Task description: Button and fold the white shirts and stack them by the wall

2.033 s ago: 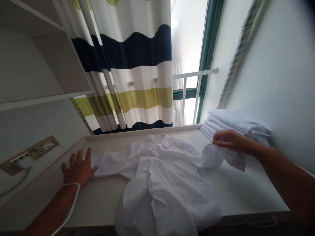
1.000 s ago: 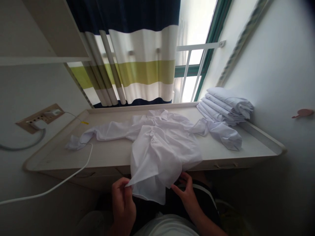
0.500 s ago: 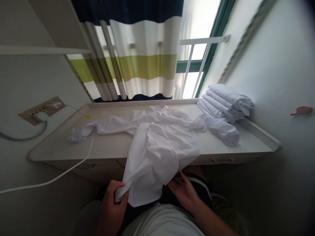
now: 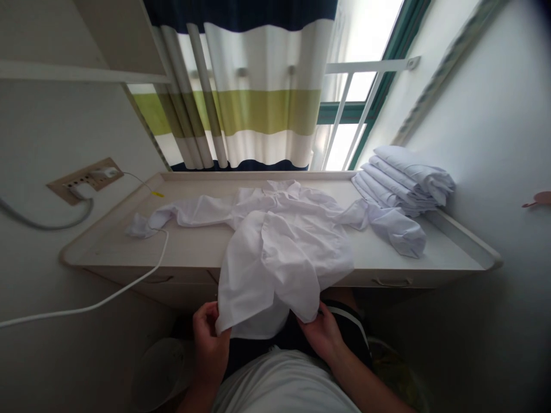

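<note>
A white long-sleeved shirt (image 4: 297, 235) lies spread over the desk (image 4: 185, 249), its collar toward the window and its sleeves stretched out to both sides. The lower part hangs over the front edge above my lap. My left hand (image 4: 212, 338) pinches the left front panel by its bottom corner. At the hem of the other panel, my right hand (image 4: 321, 330) has its fingers closed on the cloth, partly hidden by it. The left panel is lifted slightly, and the back of the shirt shows between the two panels.
Folded white garments (image 4: 404, 178) are stacked at the desk's back right. A white cable (image 4: 129, 287) crosses the left front edge and reaches the left sleeve. Plugs sit in a wall socket (image 4: 86, 180) at left. Drawers with handles (image 4: 391, 282) line the front.
My right hand has gone from open fingers beside the hem to gripping it. My left hand has shifted its corner slightly up and right. The view has turned a little left.
</note>
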The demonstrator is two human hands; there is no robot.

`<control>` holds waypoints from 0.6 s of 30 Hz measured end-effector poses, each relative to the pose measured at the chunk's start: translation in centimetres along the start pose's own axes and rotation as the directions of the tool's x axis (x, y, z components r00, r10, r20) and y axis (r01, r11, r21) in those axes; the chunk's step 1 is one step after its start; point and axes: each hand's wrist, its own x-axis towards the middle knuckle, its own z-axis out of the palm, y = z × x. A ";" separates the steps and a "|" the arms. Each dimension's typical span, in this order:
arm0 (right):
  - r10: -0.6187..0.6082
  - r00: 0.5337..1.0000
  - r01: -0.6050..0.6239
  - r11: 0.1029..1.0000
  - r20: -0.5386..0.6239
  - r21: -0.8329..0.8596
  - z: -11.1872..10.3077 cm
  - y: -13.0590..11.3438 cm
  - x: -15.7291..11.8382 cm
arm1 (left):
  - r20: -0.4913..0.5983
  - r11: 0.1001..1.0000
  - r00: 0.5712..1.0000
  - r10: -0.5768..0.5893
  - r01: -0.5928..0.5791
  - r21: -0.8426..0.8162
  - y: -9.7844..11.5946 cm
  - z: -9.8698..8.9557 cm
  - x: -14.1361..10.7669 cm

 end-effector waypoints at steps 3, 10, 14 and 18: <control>-0.027 1.000 0.027 0.999 0.005 0.019 -0.2 -1.5 -1.6 | -0.009 0.982 0.998 -0.055 0.056 0.183 -4.0 1.2 -1.1; -0.008 1.000 0.006 0.997 -0.028 -0.078 -0.7 -6.0 -7.0 | 0.146 0.905 0.987 -0.072 0.003 0.426 -8.3 3.4 -2.3; 0.063 0.997 -0.067 0.995 -0.050 -0.076 0.2 -7.2 -9.4 | 0.166 0.951 0.960 -0.227 0.181 0.252 -7.9 5.2 -0.5; 0.089 0.990 -0.108 0.976 -0.109 -0.187 -0.6 -7.9 -10.6 | 0.273 0.948 0.908 -0.317 0.309 0.073 -7.3 6.0 1.4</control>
